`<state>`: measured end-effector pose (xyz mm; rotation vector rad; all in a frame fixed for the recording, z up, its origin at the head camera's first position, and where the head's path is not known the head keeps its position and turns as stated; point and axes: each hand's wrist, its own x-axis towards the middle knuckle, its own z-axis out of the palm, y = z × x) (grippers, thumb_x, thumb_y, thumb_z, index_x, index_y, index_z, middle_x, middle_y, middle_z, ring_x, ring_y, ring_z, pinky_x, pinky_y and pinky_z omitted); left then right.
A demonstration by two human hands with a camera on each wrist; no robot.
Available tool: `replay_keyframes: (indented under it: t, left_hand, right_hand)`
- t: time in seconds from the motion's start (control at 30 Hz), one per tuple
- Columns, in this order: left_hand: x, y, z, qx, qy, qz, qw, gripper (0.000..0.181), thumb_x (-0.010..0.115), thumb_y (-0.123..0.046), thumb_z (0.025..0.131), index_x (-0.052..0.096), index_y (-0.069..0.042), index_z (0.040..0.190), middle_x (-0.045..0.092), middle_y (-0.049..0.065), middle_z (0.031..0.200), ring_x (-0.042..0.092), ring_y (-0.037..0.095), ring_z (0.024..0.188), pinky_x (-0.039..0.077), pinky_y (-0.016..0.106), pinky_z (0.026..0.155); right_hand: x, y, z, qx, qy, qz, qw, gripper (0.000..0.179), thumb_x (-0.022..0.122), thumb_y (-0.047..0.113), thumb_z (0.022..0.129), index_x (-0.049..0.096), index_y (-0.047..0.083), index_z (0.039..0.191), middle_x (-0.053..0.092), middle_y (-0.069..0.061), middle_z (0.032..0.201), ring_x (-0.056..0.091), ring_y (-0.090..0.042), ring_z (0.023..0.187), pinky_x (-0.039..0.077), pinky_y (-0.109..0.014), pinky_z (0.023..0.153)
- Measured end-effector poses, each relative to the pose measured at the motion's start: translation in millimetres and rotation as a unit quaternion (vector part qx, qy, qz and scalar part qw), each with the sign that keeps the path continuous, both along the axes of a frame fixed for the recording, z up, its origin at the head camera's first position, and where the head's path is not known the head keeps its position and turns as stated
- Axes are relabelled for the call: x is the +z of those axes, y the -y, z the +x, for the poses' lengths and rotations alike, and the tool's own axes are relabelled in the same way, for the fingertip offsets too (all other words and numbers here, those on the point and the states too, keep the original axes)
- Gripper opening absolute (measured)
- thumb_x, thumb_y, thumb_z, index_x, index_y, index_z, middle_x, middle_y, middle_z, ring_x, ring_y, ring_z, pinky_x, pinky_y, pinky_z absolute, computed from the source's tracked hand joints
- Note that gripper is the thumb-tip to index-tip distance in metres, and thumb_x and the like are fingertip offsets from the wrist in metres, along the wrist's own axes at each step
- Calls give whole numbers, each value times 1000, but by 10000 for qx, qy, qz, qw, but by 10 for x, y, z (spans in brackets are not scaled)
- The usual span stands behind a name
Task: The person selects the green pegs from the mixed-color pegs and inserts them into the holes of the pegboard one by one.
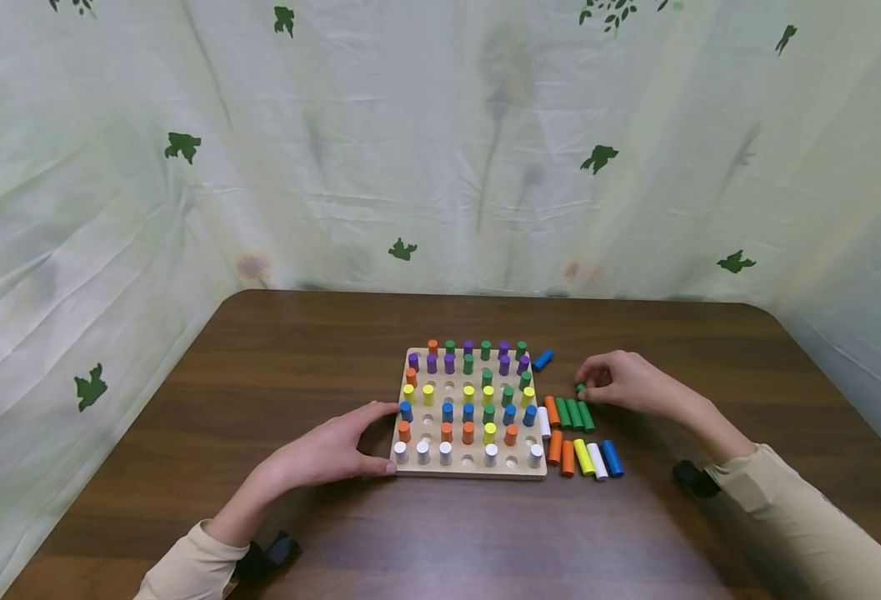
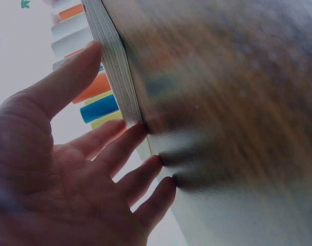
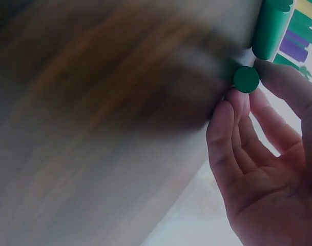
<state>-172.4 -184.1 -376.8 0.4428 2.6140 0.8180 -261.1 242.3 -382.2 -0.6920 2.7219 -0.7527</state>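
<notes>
A square wooden pegboard point(image 1: 500, 477) lies on the table, with rows of coloured pegs standing in its holes. My left hand point(image 1: 327, 450) rests at the board's left side, its thumb at the near left corner and fairly straight fingers along the edge. In the left wrist view, the left hand point(image 2: 79, 154) touches the board's layered side point(image 2: 120, 77). To the right of the board, my right hand point(image 1: 628, 383) pinches a green peg point(image 3: 246, 79) between thumb and fingers, low over the table. Just beside it lie several loose green pegs point(image 1: 574, 414).
Loose orange point(image 1: 555, 447), yellow point(image 1: 583, 457), white point(image 1: 597, 461) and blue pegs point(image 1: 613, 458) lie right of the board. Another blue peg point(image 1: 543, 360) lies by its far right corner. Some board holes hold no peg. A leaf-printed curtain point(image 1: 440, 167) hangs behind the table.
</notes>
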Motion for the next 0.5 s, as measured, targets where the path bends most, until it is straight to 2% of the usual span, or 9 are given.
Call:
replay_keyframes:
  t: [0.5]
  left_hand:
    - [-9, 2, -3, 9, -6, 11, 10000, 85, 80, -44, 79, 42, -13, 149, 39, 15, 152, 35, 36, 139, 31, 58, 109]
  right_hand:
    - [91, 92, -3, 73, -175, -54, 9998, 24, 68, 19, 94, 70, 6, 115, 67, 2, 93, 59, -16, 82, 52, -33, 72]
